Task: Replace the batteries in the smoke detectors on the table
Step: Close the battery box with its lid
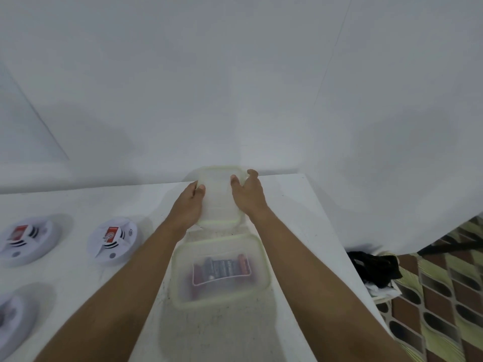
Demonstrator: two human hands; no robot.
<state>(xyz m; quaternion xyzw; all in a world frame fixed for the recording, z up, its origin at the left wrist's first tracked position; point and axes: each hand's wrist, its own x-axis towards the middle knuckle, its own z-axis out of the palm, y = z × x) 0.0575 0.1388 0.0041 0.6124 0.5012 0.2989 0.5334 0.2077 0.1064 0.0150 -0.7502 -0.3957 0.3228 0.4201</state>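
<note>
Fingers of the left hand and right hand pinch the side edges of a translucent lid, thumbs on top and the other fingers curled round its rim. Both hands hold the lid at the far end of the table; whether it touches the surface cannot be told. Just nearer lies the open box, with batteries packed side by side inside. Three detectors sit well to the left, apparently unopened. Judged handling: the lid is light and bendy, so a grip at two edges suits it. Batteries are stiff, smooth and apt to roll, and are best pinched at mid-length. Detectors look like light rigid plastic, best steadied by the rim.
</note>
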